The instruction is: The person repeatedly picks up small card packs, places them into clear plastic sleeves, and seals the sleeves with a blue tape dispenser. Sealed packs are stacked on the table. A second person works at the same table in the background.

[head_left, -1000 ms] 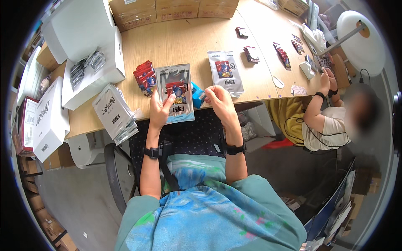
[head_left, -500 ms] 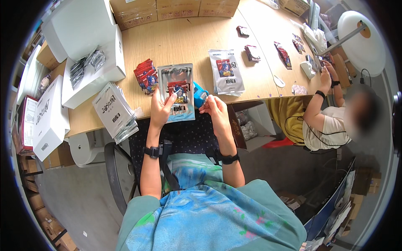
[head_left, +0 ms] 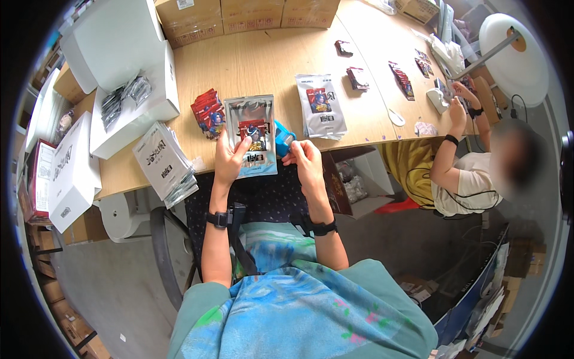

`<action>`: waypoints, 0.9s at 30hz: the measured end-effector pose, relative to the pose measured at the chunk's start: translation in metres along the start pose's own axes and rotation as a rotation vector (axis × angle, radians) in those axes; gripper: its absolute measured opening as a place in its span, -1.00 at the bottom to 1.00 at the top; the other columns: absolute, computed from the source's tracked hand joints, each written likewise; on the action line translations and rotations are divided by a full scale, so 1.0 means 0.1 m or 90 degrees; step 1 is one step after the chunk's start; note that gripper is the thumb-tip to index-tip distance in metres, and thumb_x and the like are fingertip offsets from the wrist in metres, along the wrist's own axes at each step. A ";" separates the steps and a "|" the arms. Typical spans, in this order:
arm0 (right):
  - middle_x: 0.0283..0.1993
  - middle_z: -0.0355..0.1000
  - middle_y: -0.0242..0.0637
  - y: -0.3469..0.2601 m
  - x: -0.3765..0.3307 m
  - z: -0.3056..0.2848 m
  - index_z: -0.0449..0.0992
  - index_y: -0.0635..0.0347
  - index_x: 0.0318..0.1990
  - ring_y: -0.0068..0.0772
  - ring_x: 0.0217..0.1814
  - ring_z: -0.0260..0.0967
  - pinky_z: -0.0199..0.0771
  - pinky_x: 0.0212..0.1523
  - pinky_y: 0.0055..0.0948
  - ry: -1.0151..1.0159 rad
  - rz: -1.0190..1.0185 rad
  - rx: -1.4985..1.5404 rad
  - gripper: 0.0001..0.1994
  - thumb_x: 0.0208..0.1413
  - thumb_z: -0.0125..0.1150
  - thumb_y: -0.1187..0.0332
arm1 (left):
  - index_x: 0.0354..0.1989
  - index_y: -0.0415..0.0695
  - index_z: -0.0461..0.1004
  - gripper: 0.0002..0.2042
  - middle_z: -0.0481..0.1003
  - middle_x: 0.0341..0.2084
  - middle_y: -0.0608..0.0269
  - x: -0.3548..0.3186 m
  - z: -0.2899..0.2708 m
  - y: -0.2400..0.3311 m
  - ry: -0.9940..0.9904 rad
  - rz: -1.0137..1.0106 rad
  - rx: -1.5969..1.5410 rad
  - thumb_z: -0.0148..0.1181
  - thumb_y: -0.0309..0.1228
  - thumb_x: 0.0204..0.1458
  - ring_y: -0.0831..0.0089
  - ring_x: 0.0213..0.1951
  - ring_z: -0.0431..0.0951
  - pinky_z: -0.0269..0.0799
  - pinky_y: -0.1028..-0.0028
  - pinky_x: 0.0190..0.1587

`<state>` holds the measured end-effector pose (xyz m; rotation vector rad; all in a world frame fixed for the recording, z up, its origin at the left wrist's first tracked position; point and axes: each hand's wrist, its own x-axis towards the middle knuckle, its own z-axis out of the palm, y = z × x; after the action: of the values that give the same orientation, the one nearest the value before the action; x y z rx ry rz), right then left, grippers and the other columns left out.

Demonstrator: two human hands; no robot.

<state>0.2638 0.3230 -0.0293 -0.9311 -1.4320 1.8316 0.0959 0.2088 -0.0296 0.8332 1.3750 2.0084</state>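
White boxes (head_left: 119, 72) are sitting at the worktop's (head_left: 263, 60) left end, cardboard cartons (head_left: 245, 13) are lining its far edge, and a co-worker (head_left: 478, 173) is sitting alongside.

Teal tie-dye tee w/ pink, green; black wristbands both wrists.

pouch (head_left: 251, 136) on table (head_left: 269, 60) edge, card stack (head_left: 208, 112) left

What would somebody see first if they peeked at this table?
Probably the shiny silver packet with a cartoon figure, held up at the table's near edge by the left hand, while the right hand pinches something small beside a blue object. Left of it lies a red card stack; farther right, another person's hands are at the same wooden table.
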 end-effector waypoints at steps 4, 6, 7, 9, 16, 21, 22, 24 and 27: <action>-0.42 0.51 -0.25 0.13 -0.07 0.05 0.43 0.33 -0.23 -0.52 -0.40 0.51 0.55 -0.29 -0.51 0.045 -0.059 -0.036 -0.83 0.40 0.10 0.39 | 0.28 -0.30 0.26 -0.56 0.48 0.02 0.19 0.03 -0.01 -0.03 0.002 -0.004 -0.006 0.14 -0.63 0.23 0.50 -0.01 0.53 0.50 0.44 0.12; -0.41 0.51 -0.26 0.06 -0.12 0.08 0.44 0.33 -0.23 -0.53 -0.38 0.51 0.56 -0.29 -0.51 0.066 -0.066 -0.004 -0.83 0.41 0.10 0.40 | 0.28 -0.30 0.26 -0.56 0.49 0.02 0.19 0.02 0.02 0.01 0.009 0.022 0.001 0.14 -0.62 0.24 0.50 -0.01 0.53 0.50 0.43 0.11; -0.41 0.52 -0.26 0.02 -0.15 0.09 0.44 0.33 -0.23 -0.53 -0.37 0.52 0.56 -0.29 -0.51 0.075 -0.069 0.012 -0.83 0.41 0.10 0.40 | 0.28 -0.30 0.26 -0.56 0.49 0.01 0.19 0.02 0.04 0.02 0.013 0.036 0.005 0.14 -0.62 0.24 0.51 -0.01 0.53 0.51 0.43 0.11; -0.42 0.51 -0.34 -0.16 -0.23 0.11 0.47 0.30 -0.26 -0.61 -0.38 0.48 0.51 -0.32 -0.56 0.112 -0.153 -0.025 -0.82 0.40 0.15 0.38 | 0.28 -0.30 0.25 -0.56 0.48 0.01 0.20 -0.02 0.06 0.02 0.067 0.060 0.019 0.15 -0.62 0.24 0.54 -0.04 0.53 0.51 0.47 0.07; -0.33 0.53 -0.32 -0.64 -0.58 0.46 0.53 0.37 -0.02 -0.60 -0.38 0.46 0.48 -0.33 -0.60 -0.108 -0.079 0.117 -0.84 0.35 0.21 0.47 | 0.29 -0.30 0.23 -0.56 0.50 0.00 0.15 -0.34 0.35 0.38 0.197 0.113 0.019 0.16 -0.54 0.27 0.57 -0.09 0.52 0.51 0.54 -0.06; -0.23 0.53 -0.33 -0.64 -0.61 0.60 0.51 0.38 0.08 -0.63 -0.34 0.45 0.47 -0.31 -0.59 -0.155 -0.073 0.125 -0.77 0.33 0.21 0.50 | 0.28 -0.32 0.21 -0.56 0.52 -0.01 0.06 -0.40 0.47 0.52 0.203 0.149 0.023 0.16 -0.53 0.28 0.48 -0.05 0.56 0.54 0.49 -0.06; -0.20 0.54 -0.34 -0.63 -0.62 0.58 0.52 0.36 0.06 -0.65 -0.35 0.44 0.47 -0.32 -0.61 -0.148 -0.075 0.124 -0.79 0.33 0.22 0.50 | 0.25 -0.32 0.21 -0.58 0.52 -0.03 0.06 -0.41 0.48 0.50 0.203 0.148 0.025 0.15 -0.53 0.28 0.49 -0.07 0.57 0.55 0.48 -0.07; -0.12 0.52 -0.33 -0.63 -0.65 0.53 0.56 0.33 -0.03 -0.68 -0.30 0.42 0.44 -0.29 -0.63 -0.119 -0.059 0.107 -0.85 0.30 0.25 0.51 | 0.24 -0.32 0.22 -0.59 0.53 -0.05 0.05 -0.41 0.45 0.44 0.200 0.155 0.071 0.16 -0.53 0.27 0.48 -0.09 0.57 0.56 0.47 -0.08; -0.08 0.48 -0.28 -0.65 -0.70 0.53 0.59 0.34 -0.12 -0.67 -0.25 0.42 0.43 -0.26 -0.61 0.008 -0.306 -0.092 -0.89 0.23 0.30 0.55 | 0.25 -0.33 0.22 -0.57 0.51 -0.03 0.05 -0.39 0.47 0.42 0.203 0.149 0.066 0.16 -0.53 0.27 0.48 -0.05 0.56 0.55 0.45 -0.03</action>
<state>0.2624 0.2517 0.0532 -0.5936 -1.6293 1.3797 0.1523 0.1940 0.0164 0.7726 1.6315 2.3454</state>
